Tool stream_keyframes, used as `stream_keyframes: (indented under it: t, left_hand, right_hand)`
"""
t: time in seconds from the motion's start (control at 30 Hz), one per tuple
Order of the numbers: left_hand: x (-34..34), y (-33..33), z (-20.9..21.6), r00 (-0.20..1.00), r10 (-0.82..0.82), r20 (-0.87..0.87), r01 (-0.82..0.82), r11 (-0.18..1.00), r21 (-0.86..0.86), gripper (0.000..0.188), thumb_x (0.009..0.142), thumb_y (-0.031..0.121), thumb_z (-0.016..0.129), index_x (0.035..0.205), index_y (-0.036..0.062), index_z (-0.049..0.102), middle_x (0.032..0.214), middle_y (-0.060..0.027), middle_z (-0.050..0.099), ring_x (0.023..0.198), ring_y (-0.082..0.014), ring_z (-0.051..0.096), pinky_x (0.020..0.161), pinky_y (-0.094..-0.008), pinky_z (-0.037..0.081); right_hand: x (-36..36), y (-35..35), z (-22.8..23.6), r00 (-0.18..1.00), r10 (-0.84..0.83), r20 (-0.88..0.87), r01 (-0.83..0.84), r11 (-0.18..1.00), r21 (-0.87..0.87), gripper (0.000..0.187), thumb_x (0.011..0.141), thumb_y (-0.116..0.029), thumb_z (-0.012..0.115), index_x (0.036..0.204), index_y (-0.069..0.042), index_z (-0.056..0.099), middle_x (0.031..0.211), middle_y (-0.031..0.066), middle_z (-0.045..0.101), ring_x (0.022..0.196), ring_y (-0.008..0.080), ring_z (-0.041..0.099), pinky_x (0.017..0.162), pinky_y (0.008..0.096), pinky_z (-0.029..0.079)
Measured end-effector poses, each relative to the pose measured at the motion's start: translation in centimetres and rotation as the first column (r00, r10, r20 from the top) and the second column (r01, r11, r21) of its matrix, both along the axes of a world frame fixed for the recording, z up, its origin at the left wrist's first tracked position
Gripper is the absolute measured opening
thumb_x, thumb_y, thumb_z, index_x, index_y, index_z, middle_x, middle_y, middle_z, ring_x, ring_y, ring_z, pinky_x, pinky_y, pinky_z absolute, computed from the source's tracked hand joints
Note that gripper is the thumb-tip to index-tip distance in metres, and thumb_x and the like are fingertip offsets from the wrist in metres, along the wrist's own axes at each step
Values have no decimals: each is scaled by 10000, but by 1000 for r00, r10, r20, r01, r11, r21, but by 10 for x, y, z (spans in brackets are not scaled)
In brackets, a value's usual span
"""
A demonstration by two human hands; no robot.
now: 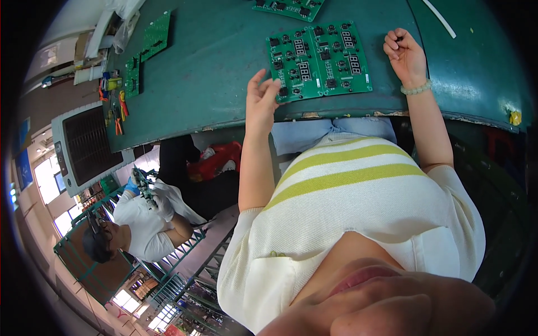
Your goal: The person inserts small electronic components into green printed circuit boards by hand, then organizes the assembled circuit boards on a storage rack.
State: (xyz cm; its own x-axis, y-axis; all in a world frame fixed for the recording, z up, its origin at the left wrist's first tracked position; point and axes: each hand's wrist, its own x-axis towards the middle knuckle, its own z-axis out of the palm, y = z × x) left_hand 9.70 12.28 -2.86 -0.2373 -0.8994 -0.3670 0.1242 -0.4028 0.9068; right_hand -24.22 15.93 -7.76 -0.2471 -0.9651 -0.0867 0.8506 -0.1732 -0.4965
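A green circuit board panel [318, 67] with black buttons and several digit displays lies on the green table, in front of me. My left hand [261, 101] is at the panel's near left corner, its fingers apart and bent, with nothing visible in them. Whether its fingertips touch the panel's edge, I cannot tell. To the right of the panel is my right hand [406, 56], a bracelet on its wrist. Its fingers are curled closed around a small black part [399, 39], only partly showing.
Another circuit board [288, 8] lies at the far edge of view, and more boards [156, 36] sit at the left. Pliers [120, 109] are near the table's left edge. Beyond it, a seated person [148, 218] in gloves holds a board. A white strip [440, 18] lies far right.
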Motion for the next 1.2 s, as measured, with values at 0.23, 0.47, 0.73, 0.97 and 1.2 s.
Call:
stream_keyframes:
  t: [0.23, 0.47, 0.73, 0.97, 1.2]
  left_hand:
    - [-6, -1, 4, 981, -109, 159, 127, 986, -108, 686, 786, 58, 655, 1302, -39, 214, 1062, -148, 552, 923, -175, 554, 717, -309, 514]
    - [45, -26, 51, 797, 524, 299, -159, 660, -735, 802, 809, 61, 620, 1366, 20, 45, 1279, -199, 352, 981, -228, 537, 715, -278, 491]
    - [124, 10, 156, 340, 859, -384, -8, -405, -914, 790, 826, 120, 481, 1379, 38, -78, 1358, -218, 185, 1035, -357, 475, 711, -405, 530]
    - [137, -3, 84, 375, 927, -23, -260, 81, -962, 785, 822, -4, 515, 1374, 8, -43, 1400, -190, 95, 1158, -281, 405, 743, -303, 487]
    - [145, -31, 64, 427, 904, 33, -250, 153, -956, 785, 838, 83, 554, 1378, -2, -8, 1389, -203, 144, 1123, -268, 429, 744, -291, 468]
  right_hand:
    - [3, 0, 4, 1000, -24, -11, 24, 998, 57, 109, 735, 23, 399, 807, -9, 473, 780, 83, 437, 630, 146, 389, 483, 222, 304]
    - [6, -8, -1, 997, 69, 23, -68, 997, -35, 74, 724, 21, 426, 783, -9, 459, 730, 57, 389, 612, 134, 365, 479, 217, 294]
    - [3, 1, 8, 995, 35, -89, -28, 996, 80, 127, 716, 57, 426, 814, -5, 477, 765, 67, 400, 637, 133, 365, 500, 216, 316]
    - [5, -7, 7, 991, 63, -119, -56, 997, 59, 128, 730, 65, 415, 821, -4, 474, 791, 70, 415, 645, 135, 364, 517, 216, 327]
    - [6, -14, 11, 989, 44, -139, -33, 996, 81, 141, 725, 70, 416, 831, -3, 474, 783, 65, 413, 642, 133, 366, 519, 214, 326]
